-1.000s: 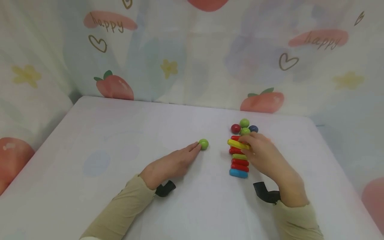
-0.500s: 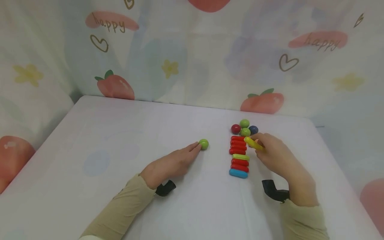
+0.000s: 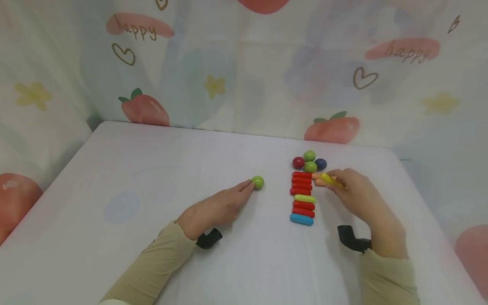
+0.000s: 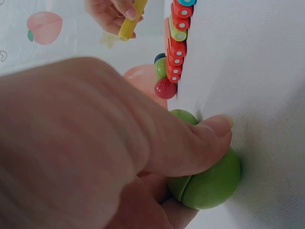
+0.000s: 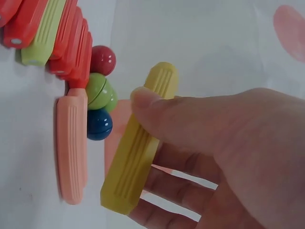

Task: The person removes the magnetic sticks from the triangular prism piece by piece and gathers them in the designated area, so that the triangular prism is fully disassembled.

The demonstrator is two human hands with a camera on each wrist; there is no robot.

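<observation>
My left hand (image 3: 215, 207) rests low over the table and holds a lone green ball (image 3: 258, 182). In the left wrist view the thumb lies across this ball, with other fingers behind it. My right hand (image 3: 354, 192) pinches a yellow ridged magnetic stick (image 5: 139, 148) between thumb and fingers, raised above the table. Below it lie peach sticks (image 5: 71, 152), partly covered by the hand in the head view. To their left runs a column of red sticks (image 3: 301, 180), with one lime stick (image 3: 304, 198) among them and a blue stick (image 3: 301, 219) at the near end.
Beyond the column sit a red ball (image 3: 298, 162), a dark blue ball (image 3: 321, 164) and two green balls (image 3: 310, 167), close together. The white table (image 3: 171, 161) meets a printed cloth backdrop (image 3: 251, 76) at the back. A black curved piece (image 3: 352, 241) shows beside the right wrist.
My right hand has carried the yellow stick rightward, away from above the red column to above the peach sticks, which now show more. The left hand stays on the green ball.
</observation>
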